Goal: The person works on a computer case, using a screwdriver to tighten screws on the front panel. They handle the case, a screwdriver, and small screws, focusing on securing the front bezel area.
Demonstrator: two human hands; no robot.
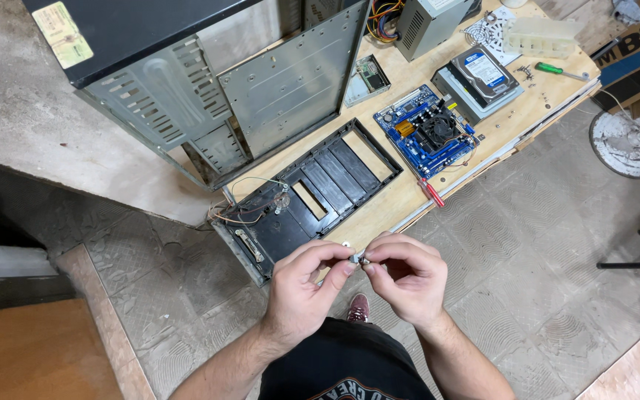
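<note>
Left hand (301,292) and right hand (407,278), fingers curled, pinch one tiny metal part (358,258); black plastic bezel (312,196) at eleven o'clock on plywood worktop (401,196).

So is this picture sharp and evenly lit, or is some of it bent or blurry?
Head view: even, soft light, no harsh glare. The wide lens bows the computer case and the workbench. The small part between the left hand and right hand is too tiny to resolve.
</note>
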